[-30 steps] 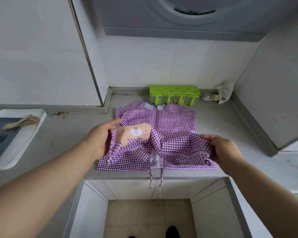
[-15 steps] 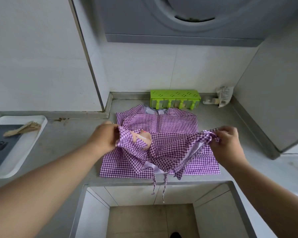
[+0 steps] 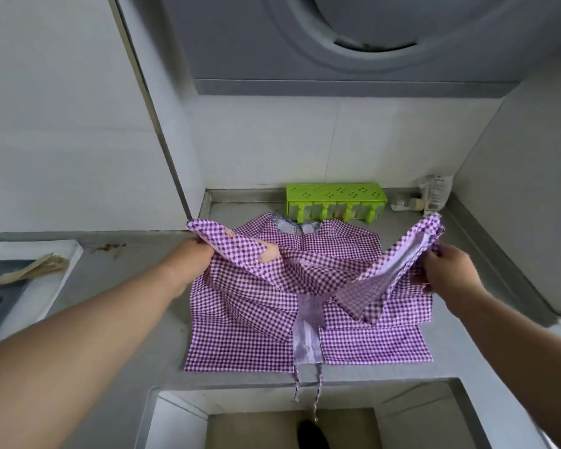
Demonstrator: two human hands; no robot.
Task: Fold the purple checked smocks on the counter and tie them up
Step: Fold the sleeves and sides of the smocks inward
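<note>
1. Smock [image 3: 250, 322] of purple checks lies spread on the grey counter [image 3: 136, 306] before me, its hem at the near edge and its neckline [image 3: 297, 225] toward twelve o'clock.
2. Two thin ties [image 3: 306, 388] hang off the counter edge at six o'clock, down over the open gap below.
3. My left hand [image 3: 191, 262], at nine o'clock of the cloth, grips a bunched corner [image 3: 208, 230] of the fabric and holds it lifted off the counter; the fingers are curled into the cloth.
4. My right hand [image 3: 447, 270], at three o'clock, pinches the other raised corner [image 3: 418, 241], showing a pale lining strip along its edge.
5. Between the two hands the lifted fabric sags in a loose swag over the flat part.
6. I cannot tell whether this is one smock or two lying together.
7. At twelve o'clock, just beyond the neckline, stands a green plastic rack [image 3: 336, 200] against the wall.
8. At one o'clock sits a crumpled packet [image 3: 434, 194] in the corner.
9. At nine o'clock, well apart from the cloth, is a white tray [image 3: 55, 286] with a wooden piece [image 3: 34, 270] on it.
</note>
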